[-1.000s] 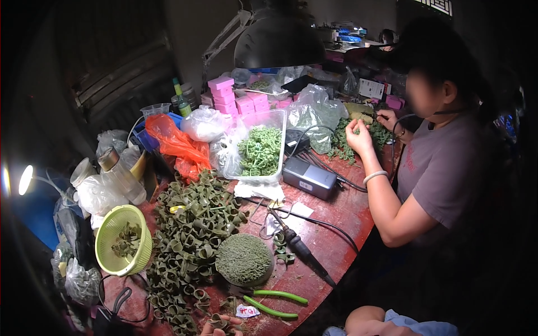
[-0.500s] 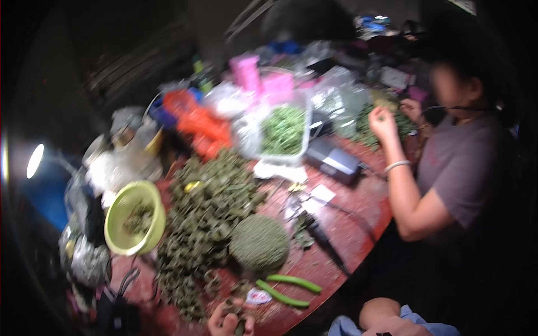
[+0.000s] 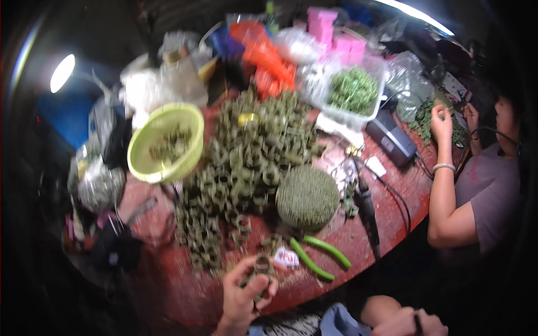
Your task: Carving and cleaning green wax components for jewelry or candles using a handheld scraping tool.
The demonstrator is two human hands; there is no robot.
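Note:
My left hand is closed around a small olive-green ring-shaped piece, near the table's front edge. Its open end points up between thumb and fingers. Beyond it lies a big heap of similar olive-green rings. Green-handled pliers, jaws hidden, and a small white tag with red marks lie to the right of that hand. My right hand is low at the lower edge, over my lap, its fingers curled around a dark thing too small to name.
A round, ridged green block stands beside the heap. A yellow-green colander is at left, a clear tub of green pieces behind. A black pen-like tool and grey box lie right. A co-worker sits at the right.
The view has shifted, so the table's things sit farther right and higher. My left hand shows more fully, still with a ring. My right hand now shows at the lower edge.

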